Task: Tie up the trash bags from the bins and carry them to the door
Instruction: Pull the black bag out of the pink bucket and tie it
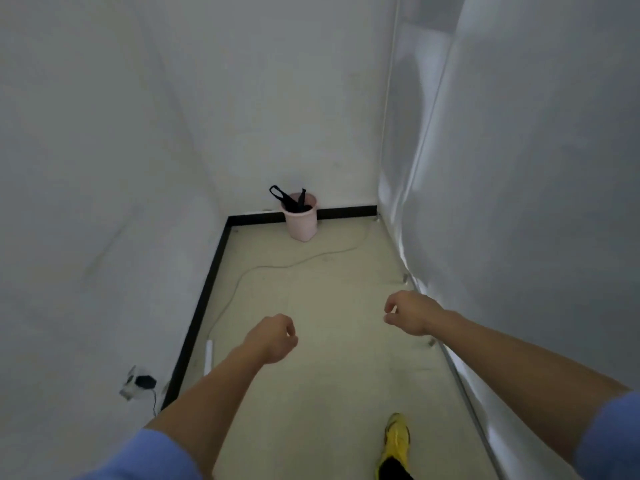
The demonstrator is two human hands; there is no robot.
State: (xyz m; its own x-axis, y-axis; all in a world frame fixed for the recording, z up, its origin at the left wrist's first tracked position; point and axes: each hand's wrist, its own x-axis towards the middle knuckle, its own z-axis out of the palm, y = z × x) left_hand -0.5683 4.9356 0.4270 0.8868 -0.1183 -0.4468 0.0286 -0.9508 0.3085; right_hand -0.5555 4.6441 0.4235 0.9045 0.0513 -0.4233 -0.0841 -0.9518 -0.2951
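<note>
A small pink bin stands against the far wall at the end of a narrow passage. A black trash bag lines it, with its handles sticking up over the rim. My left hand is held out in front of me, fingers curled shut with nothing in them. My right hand is also out in front, fingers loosely curled and holding nothing. Both hands are well short of the bin, with bare floor between.
White walls close in on the left and far side, a glossy white panel on the right. A thin cable snakes across the beige floor. A wall socket with a black plug sits low left. My yellow shoe is on the floor.
</note>
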